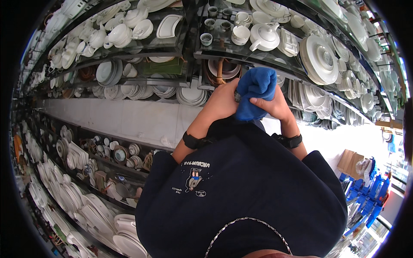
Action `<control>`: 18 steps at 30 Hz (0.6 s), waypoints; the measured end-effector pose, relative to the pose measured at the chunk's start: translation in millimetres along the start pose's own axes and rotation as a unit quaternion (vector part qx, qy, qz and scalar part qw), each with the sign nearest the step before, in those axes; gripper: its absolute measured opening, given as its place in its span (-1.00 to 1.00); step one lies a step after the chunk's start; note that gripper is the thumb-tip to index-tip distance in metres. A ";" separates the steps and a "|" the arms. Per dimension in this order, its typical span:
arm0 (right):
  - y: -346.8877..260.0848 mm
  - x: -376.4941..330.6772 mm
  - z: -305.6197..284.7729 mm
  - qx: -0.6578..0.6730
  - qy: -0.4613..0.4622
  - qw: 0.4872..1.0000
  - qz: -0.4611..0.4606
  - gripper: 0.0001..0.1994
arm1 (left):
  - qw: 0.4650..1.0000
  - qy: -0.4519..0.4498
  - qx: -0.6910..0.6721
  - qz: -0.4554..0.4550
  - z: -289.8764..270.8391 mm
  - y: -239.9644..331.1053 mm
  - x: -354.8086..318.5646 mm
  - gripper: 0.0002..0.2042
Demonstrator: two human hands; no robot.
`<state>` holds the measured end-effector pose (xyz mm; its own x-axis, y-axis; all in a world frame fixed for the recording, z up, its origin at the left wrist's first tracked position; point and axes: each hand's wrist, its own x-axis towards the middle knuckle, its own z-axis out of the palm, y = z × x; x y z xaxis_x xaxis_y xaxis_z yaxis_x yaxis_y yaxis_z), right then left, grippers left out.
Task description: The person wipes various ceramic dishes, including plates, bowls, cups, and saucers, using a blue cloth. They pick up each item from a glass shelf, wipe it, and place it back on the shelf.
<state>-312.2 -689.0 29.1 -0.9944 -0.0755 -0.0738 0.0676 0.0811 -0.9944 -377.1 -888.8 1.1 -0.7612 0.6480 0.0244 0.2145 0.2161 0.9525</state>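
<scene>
Just short of 2 o'clock from the middle of our view, we have a blue cloth (257,88) bunched in our right hand (277,104), thumb pressed over it. Our left hand (222,99), at 1 o'clock, is curled round a small grey speckled piece (237,96), perhaps a cup, mostly hidden behind the cloth. We judge the step to be wiping that piece; how far along, we can't tell. The next move calls for a steady left hold and clearance from the shelf (245,55) just beyond, where small grey cups (206,39) stand at 12 o'clock and a white teapot (264,37) at 1
</scene>
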 end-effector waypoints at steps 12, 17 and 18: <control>-9.3 25.1 -6.5 -0.143 -0.056 0.985 0.076 -0.47 | 0.993 0.002 0.093 -0.066 -2.4 -2.0 -1.7 -0.04; 0.3 29.1 12.8 -0.215 -0.023 0.971 0.101 -0.49 | 0.977 0.006 0.199 -0.076 2.6 -25.6 -9.0 -0.09; 7.3 28.3 12.4 -0.140 -0.002 0.984 0.109 -0.50 | 0.973 0.033 0.228 -0.033 2.0 -18.3 -8.0 -0.11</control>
<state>-338.9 -702.9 18.8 -0.9581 -0.0299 -0.2848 0.2545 0.3673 -0.8946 -373.8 -896.5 -17.2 -0.8172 0.5764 0.0010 0.4007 0.5668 0.7198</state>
